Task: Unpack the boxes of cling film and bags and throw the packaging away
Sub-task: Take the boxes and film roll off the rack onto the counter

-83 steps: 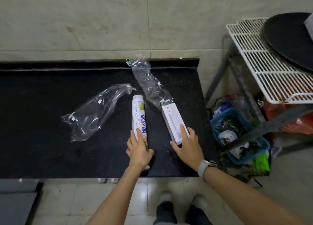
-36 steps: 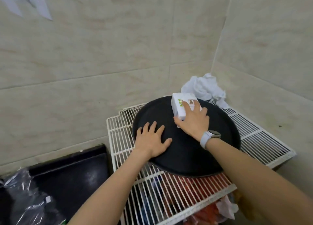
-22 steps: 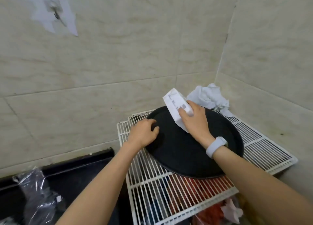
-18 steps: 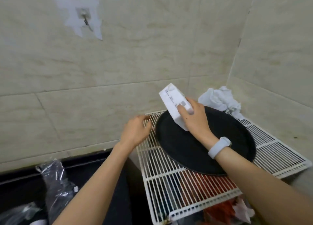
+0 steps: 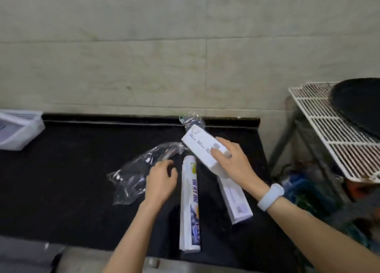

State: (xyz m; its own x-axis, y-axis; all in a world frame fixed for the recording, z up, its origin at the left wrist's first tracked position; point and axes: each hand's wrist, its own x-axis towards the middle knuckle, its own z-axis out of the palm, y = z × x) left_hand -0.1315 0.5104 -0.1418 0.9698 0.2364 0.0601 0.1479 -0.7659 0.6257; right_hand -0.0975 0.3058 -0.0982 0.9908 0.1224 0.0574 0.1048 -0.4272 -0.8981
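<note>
Gripping a white box (image 5: 205, 150), tilted above the black table (image 5: 61, 170), the right hand (image 5: 233, 165) is seen; the left hand (image 5: 161, 180) is held loosely curled beside a clear wrapper (image 5: 135, 174).

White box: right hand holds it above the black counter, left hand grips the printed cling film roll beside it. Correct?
Not quite. The head view shows the left hand gripping nothing: it hovers beside the cling film roll, by the clear plastic wrapper. The right hand does hold the white box above the black counter.
</note>
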